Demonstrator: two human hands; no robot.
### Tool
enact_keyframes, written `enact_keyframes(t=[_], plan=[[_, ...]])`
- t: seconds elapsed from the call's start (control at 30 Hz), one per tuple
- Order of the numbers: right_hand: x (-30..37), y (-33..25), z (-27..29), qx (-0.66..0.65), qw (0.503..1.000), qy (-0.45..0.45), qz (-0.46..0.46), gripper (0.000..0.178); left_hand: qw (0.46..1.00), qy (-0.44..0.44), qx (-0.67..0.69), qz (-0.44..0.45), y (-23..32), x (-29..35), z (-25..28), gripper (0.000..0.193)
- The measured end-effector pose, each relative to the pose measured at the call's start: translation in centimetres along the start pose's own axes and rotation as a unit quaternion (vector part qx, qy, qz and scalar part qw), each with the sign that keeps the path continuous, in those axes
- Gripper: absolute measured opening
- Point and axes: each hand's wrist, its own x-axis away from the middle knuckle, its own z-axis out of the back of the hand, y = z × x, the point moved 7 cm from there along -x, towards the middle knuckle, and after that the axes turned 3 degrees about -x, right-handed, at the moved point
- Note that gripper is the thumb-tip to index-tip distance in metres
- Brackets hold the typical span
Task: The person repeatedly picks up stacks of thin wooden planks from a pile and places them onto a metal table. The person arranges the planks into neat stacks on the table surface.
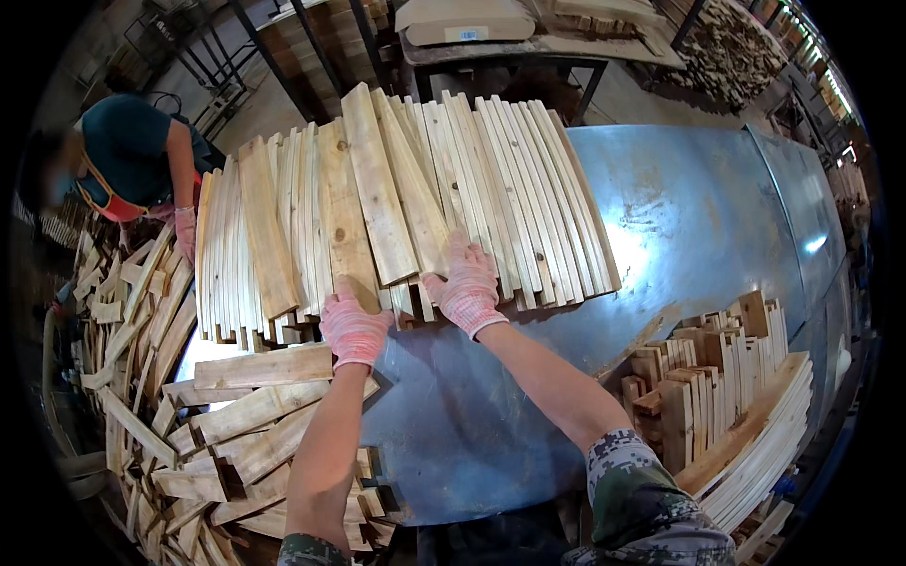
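Observation:
Both my hands wear pink-and-white knitted gloves and rest at the near ends of a long row of wooden slats [514, 203], many of them standing on edge. My left hand [356, 326] touches the near end of a wide knotty board [341, 203], its fingers stretched forward. To the right, my right hand [468, 288] lies with thumb and fingers apart over the lower end of a slanted board [411, 174]. Between the hands, another board [379, 193] lies flat on top of the row. Neither hand is wrapped round a piece.
Under the slats is a shiny blue-grey metal table [694, 208]. Loose boards [264, 406] are heaped at the left, where a co-worker [142, 156] in gloves bends over. Stacked short slats [722, 377] stand at the lower right. Behind, a bench [528, 47] carries a cardboard box [464, 21].

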Motion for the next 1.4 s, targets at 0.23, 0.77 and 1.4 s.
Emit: enact_keyframes(t=[0.23,0.77,1.4], plan=[[0.5,-3.6,1.7,-0.016,0.999,-0.026,-0.013,0.102,0.844,-0.07,0.531,-0.03,-4.7,-3.1,-2.5,0.102],[10.6,-5.6,4.6,-0.089,0.968,-0.232,-0.013,0.09,0.837,-0.165,0.512,-0.097,-2.7,6.4,-5.5,0.107],[6.0,-2.7,4.5,0.032,0.977,-0.191,0.093,0.106,0.698,-0.219,0.677,-0.084,4.1,10.5,-9.3,0.128]])
